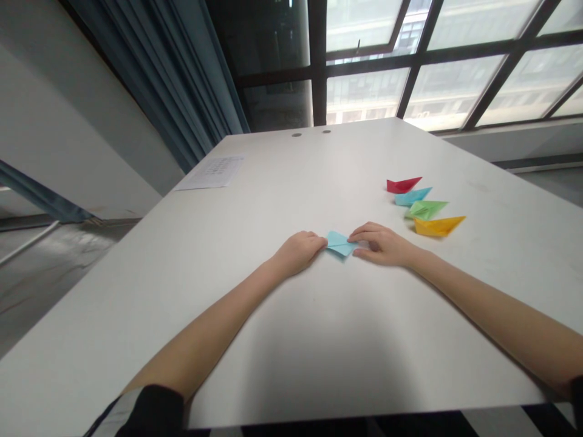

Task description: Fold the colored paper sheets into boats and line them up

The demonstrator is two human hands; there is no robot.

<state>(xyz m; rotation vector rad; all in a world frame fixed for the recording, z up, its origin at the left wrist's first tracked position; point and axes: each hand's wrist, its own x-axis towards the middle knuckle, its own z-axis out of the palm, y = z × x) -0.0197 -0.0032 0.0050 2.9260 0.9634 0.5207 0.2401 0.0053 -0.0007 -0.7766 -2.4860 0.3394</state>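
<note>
A small folded light-blue paper (339, 243) lies on the white table between both hands, a crease line running across it. My left hand (301, 251) pinches its left corner, fingers closed. At the right corner, my right hand (378, 243) touches the paper with its fingertips; thumb and fingers are apart, the thumb below the paper's edge. To the right stand folded paper shapes in a slanting row: red (403, 185), blue (412, 196), green (426, 210) and yellow (439, 226).
A printed white sheet (212, 173) lies at the table's left edge. Two round dark spots are near the far edge of the white table (291, 200). Beyond are a blue curtain (168, 67) and large framed windows (368, 91).
</note>
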